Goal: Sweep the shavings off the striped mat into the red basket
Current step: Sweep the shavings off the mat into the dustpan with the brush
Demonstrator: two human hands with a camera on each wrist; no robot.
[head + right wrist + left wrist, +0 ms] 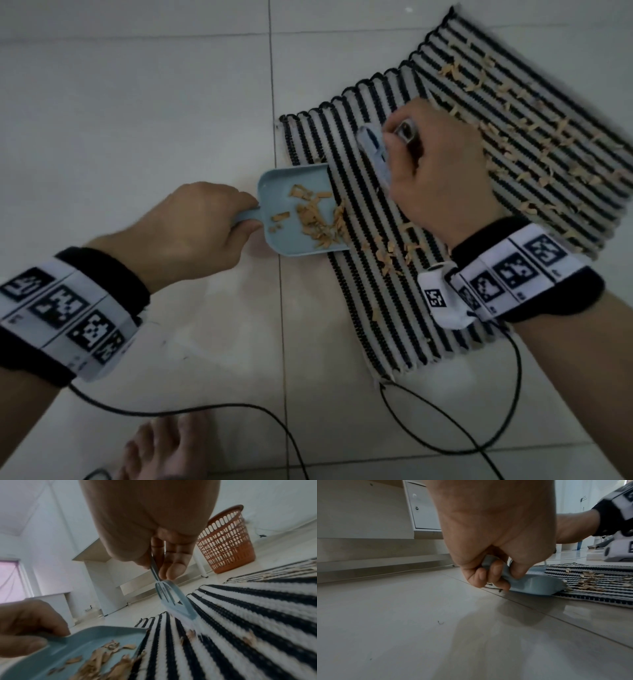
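Observation:
A black-and-white striped mat (376, 308) lies on the tiled floor, strewn with tan shavings (507, 137). My left hand (191, 233) grips the handle of a light blue dustpan (301, 209) whose lip rests on the mat's left edge; a small heap of shavings lies in the pan (96, 660). My right hand (435, 178) holds a small light blue brush (373, 150) (173, 599), its bristles down on the mat just right of the pan. The red basket (226, 540) stands on the floor beyond the mat, seen only in the right wrist view.
White cabinets (421, 507) and a low plinth run along the far wall. Black cables (445, 421) trail from both wristbands across the floor near me. A bare foot (164, 448) rests at the bottom edge. Pale tiles (137, 120) spread left of the mat.

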